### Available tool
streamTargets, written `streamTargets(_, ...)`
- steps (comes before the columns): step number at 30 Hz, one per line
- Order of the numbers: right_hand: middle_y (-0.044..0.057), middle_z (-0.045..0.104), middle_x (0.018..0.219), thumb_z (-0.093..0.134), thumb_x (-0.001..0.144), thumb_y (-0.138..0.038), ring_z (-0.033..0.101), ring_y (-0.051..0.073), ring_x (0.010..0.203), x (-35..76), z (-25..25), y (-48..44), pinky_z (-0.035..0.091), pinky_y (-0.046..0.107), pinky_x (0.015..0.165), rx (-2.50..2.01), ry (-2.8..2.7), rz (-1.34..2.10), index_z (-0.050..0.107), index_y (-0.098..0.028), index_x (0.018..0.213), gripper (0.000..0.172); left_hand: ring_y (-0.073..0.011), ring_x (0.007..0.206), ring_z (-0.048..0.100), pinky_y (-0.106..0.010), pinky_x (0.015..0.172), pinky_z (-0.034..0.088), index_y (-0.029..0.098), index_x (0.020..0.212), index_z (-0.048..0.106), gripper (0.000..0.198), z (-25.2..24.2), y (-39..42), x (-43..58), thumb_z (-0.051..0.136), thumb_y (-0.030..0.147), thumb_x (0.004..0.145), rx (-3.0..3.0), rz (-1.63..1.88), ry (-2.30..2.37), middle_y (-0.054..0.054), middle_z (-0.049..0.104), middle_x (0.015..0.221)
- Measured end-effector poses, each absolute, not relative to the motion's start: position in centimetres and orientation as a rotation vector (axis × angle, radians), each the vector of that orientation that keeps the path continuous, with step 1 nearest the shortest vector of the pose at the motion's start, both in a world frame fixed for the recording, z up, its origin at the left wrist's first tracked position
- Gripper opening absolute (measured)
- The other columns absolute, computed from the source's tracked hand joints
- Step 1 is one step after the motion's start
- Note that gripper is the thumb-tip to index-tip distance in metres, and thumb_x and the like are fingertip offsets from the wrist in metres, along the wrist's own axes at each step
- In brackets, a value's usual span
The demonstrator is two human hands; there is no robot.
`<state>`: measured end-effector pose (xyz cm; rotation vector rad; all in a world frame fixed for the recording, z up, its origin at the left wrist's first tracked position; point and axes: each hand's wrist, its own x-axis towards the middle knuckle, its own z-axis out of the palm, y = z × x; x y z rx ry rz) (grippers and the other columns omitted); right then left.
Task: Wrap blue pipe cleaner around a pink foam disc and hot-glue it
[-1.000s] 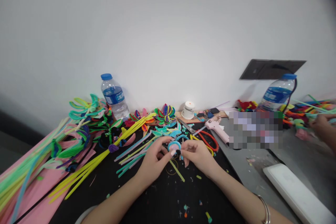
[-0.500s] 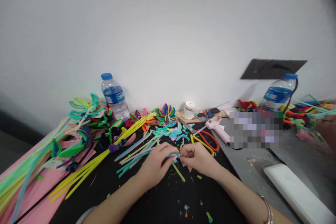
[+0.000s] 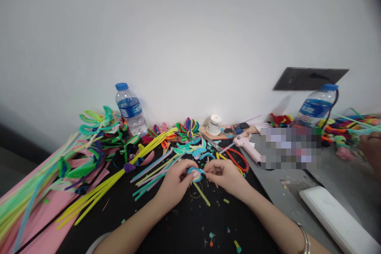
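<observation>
Since half-second ago both hands lifted slightly. Left hand (image 3: 174,184) and right hand (image 3: 225,175) each pinch blue coil (image 3: 195,173) between fingertips, bracing it for winding. Yellow stem (image 3: 201,193) hangs below coil. Scissors (image 3: 233,158) just beyond right hand.

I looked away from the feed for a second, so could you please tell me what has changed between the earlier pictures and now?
Both hands kept hold of the blue loop throughout. A second ago it faced the camera as an open ring; the left hand and right hand dipped, then rose slightly, and it now sits pinched between the fingertips. The bottles, glue gun and scissors stayed put.
</observation>
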<state>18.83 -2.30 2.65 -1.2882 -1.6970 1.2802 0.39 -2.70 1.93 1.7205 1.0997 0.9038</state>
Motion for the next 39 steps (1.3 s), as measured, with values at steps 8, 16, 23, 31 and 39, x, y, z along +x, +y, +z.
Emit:
streamTargets(8,-0.005,0.042,0.056,0.051,0.075,-0.018,0.038,0.007,0.049,19.00,3.10,-2.40,0.029,0.019,0.045,-1.284,-1.696,1.174,0.047,-0.016,0.062,0.013,-0.0089,0.054,0.047,-0.020,0.050,0.042,0.017,0.087,0.054,0.013,1.61,-2.34,0.51,0.057,0.025,0.078,1.404,0.948,0.970,0.003,0.051,0.069)
streamTargets(16,-0.006,0.036,0.054,0.047,0.082,-0.022,0.032,0.008,0.049,19.25,3.47,-2.52,0.025,0.020,0.045,-1.265,-1.687,1.059,0.043,-0.017,0.063,0.019,-0.0082,0.050,0.048,-0.020,0.048,0.039,0.016,0.087,0.056,0.014,1.44,-2.56,0.42,0.059,0.026,0.077,1.437,0.847,0.928,0.003,0.052,0.064)
streamTargets(23,-0.006,0.035,0.056,0.046,0.082,-0.022,0.032,0.009,0.052,19.03,3.42,-2.69,0.027,0.021,0.049,-1.233,-1.734,1.014,0.040,-0.018,0.061,0.022,-0.0078,0.049,0.047,-0.019,0.047,0.038,0.014,0.083,0.056,0.012,1.60,-2.82,0.79,0.060,0.023,0.075,1.411,0.720,0.854,0.003,0.051,0.061)
streamTargets(31,-0.005,0.035,0.056,0.046,0.081,-0.023,0.033,0.009,0.052,18.98,3.39,-2.57,0.027,0.021,0.049,-1.244,-1.743,1.007,0.039,-0.018,0.060,0.023,-0.0074,0.050,0.047,-0.019,0.046,0.039,0.015,0.085,0.056,0.014,1.22,-3.01,0.88,0.060,0.024,0.075,1.381,0.716,0.806,0.003,0.051,0.066)
streamTargets(39,-0.006,0.031,0.053,0.046,0.082,-0.031,0.031,0.009,0.049,19.24,3.63,-2.45,0.025,0.022,0.047,-1.282,-1.675,1.000,0.037,-0.019,0.059,0.028,-0.0065,0.052,0.044,-0.017,0.045,0.040,0.017,0.087,0.051,0.022,1.35,-2.86,1.01,0.065,0.027,0.073,1.292,0.833,0.768,0.004,0.050,0.069)
